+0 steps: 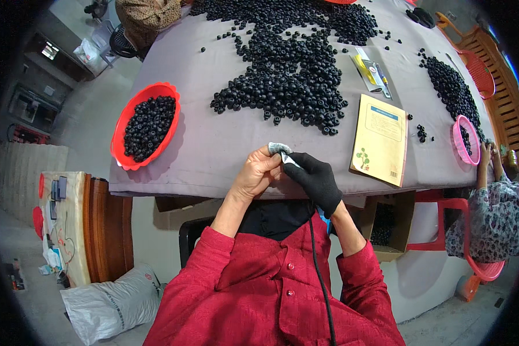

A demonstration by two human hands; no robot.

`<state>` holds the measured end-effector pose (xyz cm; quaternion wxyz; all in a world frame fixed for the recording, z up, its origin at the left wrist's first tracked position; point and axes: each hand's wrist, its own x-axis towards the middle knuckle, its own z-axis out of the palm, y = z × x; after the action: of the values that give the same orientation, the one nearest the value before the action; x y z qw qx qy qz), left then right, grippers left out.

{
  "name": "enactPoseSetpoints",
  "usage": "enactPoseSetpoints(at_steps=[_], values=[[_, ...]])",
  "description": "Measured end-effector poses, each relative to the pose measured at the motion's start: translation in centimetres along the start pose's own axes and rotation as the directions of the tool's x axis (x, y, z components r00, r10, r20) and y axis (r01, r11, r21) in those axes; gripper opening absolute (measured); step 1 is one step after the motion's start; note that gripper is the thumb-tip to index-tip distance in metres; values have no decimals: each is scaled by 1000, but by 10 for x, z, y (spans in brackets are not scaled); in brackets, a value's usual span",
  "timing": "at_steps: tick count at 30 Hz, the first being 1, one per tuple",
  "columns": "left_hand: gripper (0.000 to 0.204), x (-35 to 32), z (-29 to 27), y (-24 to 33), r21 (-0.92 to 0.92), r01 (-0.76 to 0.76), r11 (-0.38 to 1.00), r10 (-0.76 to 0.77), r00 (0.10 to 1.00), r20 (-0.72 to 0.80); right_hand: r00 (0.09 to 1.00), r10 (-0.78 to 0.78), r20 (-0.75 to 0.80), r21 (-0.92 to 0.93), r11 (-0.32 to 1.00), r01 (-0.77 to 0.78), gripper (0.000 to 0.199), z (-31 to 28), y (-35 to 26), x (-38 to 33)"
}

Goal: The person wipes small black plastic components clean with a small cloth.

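My hands meet just above the near edge of the cloth-covered table point(202, 155). The bare left hand point(256, 174) is closed, thumb pressed toward the forefinger, and a grey-white cloth-like wrap point(279, 148) sits around its fingertip. My right hand point(317, 183), in a black glove, is closed too and pinches a small white strip point(290, 161) beside the wrap. Whether strip and wrap are one piece, I cannot tell. Beyond the hands lies a wide spread of small round black pieces with holes point(288, 86); neither hand touches them.
Left stands a red scalloped basket point(119, 130) of black pieces. To the right lie a yellow booklet point(380, 138) and a packaged tool point(370, 72). Another person's hands point(490, 158) are by a pink basket point(460, 141). An open cardboard box point(406, 222) stands below the table edge.
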<state>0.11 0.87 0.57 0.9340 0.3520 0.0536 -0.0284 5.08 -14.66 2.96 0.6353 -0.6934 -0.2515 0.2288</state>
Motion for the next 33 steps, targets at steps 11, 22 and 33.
enactPoseSetpoints(at_steps=[11, 22, 33], values=[[12, 0, -6, -2, 16, -23, 1000, 22, 999, 49, 999, 27, -32, 0, 1000, -27, 29, 2, 3, 2], [14, 0, -2, -2, 7, -21, 1000, 21, 1000, -6, 999, 35, 10, 6, 999, -35, 28, -3, 2, 0], [14, -3, -9, 3, 21, -22, 1000, 24, 998, -63, 994, 88, 58, 24, 996, -89, 27, 2, -8, 3]])
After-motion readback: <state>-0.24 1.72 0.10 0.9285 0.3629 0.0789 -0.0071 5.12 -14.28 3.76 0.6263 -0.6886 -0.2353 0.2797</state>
